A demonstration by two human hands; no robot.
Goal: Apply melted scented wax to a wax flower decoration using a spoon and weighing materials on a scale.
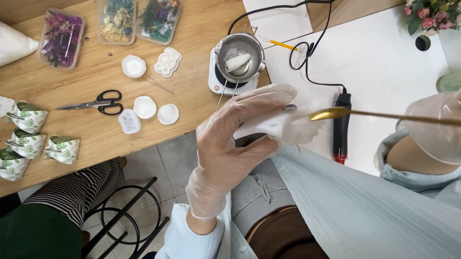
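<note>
Gloves on both hands: the left hand (pixel 231 141) clamps a white, flower-shaped silicone mould (pixel 290 126) just in front of the small steel melting pot (pixel 239 57) on its white warmer. The right hand (pixel 458 122) grips a long gold-coloured metal spoon (pixel 331 113), tip touching the mould. Best kept level and steady, judging by that angle, with gentle spoon pressure.

Black scissors (pixel 96 103) and white moulds (pixel 145 107) lie on the tan wooden bench (pixel 196 19). White cups (pixel 28 120) bear green leaf prints. The spoon (pixel 365 112) is gold; gloves (pixel 231 141) translucent white.
</note>
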